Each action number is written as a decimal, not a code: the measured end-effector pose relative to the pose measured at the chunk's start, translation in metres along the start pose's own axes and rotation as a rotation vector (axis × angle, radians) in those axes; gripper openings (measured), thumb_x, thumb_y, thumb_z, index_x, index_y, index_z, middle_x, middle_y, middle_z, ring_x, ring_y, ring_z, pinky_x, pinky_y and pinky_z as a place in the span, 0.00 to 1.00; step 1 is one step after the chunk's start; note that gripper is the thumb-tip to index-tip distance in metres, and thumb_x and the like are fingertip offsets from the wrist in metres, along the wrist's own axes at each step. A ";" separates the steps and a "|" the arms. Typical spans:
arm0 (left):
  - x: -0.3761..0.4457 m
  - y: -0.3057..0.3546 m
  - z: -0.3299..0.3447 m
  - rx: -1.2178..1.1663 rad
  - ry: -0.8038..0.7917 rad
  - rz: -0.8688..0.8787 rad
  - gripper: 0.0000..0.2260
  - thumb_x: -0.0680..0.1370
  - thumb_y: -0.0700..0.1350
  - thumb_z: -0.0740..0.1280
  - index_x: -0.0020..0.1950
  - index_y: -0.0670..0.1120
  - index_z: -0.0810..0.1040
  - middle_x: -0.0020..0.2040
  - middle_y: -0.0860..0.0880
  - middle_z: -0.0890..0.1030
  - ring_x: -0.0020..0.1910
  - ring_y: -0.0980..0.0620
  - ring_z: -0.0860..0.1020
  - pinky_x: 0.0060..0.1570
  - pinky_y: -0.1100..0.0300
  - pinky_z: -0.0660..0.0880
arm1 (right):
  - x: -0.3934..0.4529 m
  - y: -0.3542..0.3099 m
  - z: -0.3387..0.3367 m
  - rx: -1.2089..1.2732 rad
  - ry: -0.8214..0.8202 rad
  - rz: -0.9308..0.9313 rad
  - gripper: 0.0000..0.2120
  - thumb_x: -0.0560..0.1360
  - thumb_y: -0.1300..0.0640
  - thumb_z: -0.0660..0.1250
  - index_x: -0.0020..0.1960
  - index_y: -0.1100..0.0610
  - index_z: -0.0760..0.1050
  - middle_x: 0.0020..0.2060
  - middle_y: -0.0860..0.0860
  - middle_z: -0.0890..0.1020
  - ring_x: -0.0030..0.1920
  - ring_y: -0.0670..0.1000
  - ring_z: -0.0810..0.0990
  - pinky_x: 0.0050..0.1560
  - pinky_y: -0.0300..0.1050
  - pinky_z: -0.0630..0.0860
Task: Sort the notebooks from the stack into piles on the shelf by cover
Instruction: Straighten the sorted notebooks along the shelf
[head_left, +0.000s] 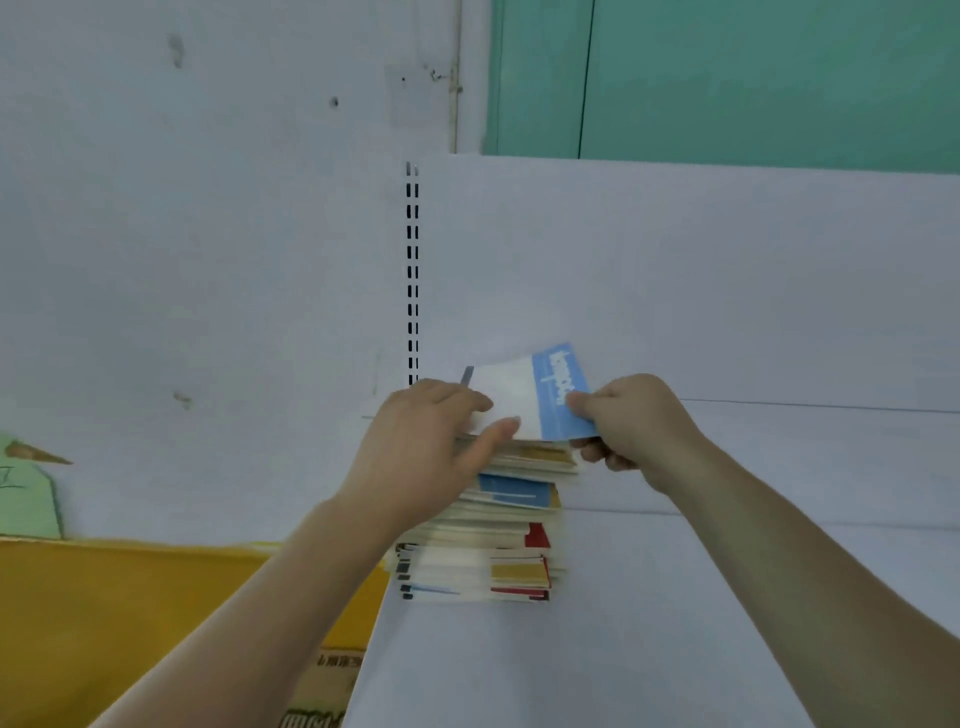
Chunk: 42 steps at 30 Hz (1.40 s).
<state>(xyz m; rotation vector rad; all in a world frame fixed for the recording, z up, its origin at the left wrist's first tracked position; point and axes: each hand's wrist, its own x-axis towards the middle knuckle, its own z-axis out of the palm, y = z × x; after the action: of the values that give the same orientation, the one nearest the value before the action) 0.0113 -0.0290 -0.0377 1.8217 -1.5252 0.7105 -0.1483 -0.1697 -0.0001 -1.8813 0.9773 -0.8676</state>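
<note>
A tall stack of notebooks (483, 545) stands on the white shelf (675, 597) near its left end, with blue, red and yellow cover bands showing along the edges. The top notebook (524, 397) is white with a blue band and is tilted up off the stack. My right hand (631, 421) pinches its blue right edge. My left hand (431, 441) holds its left side, thumb on the cover, fingers curled over the far edge and the stack's top.
The shelf's white back panel (675, 270) rises behind the stack, with a slotted upright rail (412, 270) at its left. A yellow surface (130, 613) and a cardboard box (327, 686) lie below left. A green door (753, 78) is at the top right.
</note>
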 end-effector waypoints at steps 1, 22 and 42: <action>0.000 -0.002 -0.002 -0.052 0.033 -0.066 0.16 0.82 0.58 0.60 0.57 0.50 0.81 0.53 0.55 0.82 0.56 0.53 0.77 0.54 0.56 0.74 | -0.004 -0.002 -0.002 0.054 0.044 -0.046 0.13 0.79 0.53 0.66 0.49 0.65 0.76 0.30 0.56 0.82 0.23 0.49 0.78 0.25 0.40 0.70; 0.024 -0.020 -0.054 -1.058 0.063 -0.781 0.09 0.84 0.41 0.61 0.64 0.44 0.70 0.56 0.44 0.81 0.45 0.42 0.85 0.37 0.52 0.83 | 0.015 -0.005 0.018 -0.585 0.093 -0.062 0.30 0.76 0.34 0.56 0.35 0.59 0.76 0.28 0.52 0.81 0.29 0.52 0.77 0.37 0.44 0.77; 0.013 -0.001 -0.040 -0.948 0.216 -0.743 0.11 0.85 0.42 0.57 0.66 0.50 0.68 0.55 0.47 0.80 0.45 0.44 0.83 0.34 0.53 0.83 | -0.024 -0.008 -0.026 0.428 0.317 -0.205 0.10 0.80 0.50 0.64 0.56 0.57 0.73 0.35 0.54 0.84 0.26 0.50 0.81 0.27 0.45 0.75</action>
<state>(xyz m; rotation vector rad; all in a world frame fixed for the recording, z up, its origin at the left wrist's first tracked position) 0.0142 -0.0062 -0.0027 1.3210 -0.7078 -0.1757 -0.1788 -0.1548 0.0134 -1.5175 0.7112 -1.4086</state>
